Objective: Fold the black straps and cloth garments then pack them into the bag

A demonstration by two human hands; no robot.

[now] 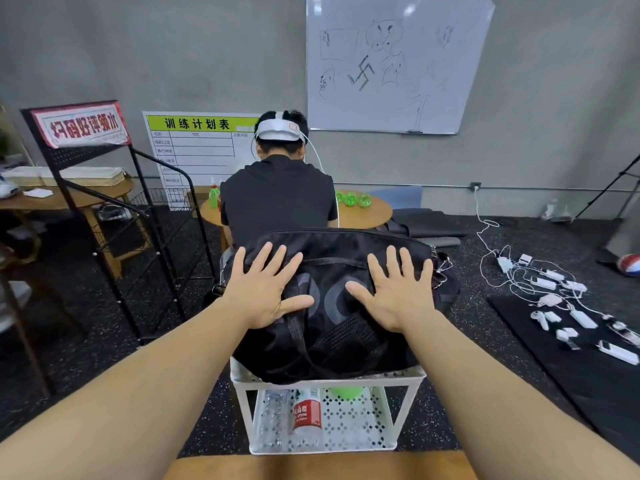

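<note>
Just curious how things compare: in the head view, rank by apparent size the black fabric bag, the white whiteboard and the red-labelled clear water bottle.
1. White whiteboard
2. Black fabric bag, close behind though nearer the camera
3. Red-labelled clear water bottle

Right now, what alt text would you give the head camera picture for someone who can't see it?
Both hands, left and right, press flat with spread fingers on a black bag that sits on a white rack. A bottle lies on the rack's lower shelf. Beyond the bag, a person in black sits facing away.
</note>
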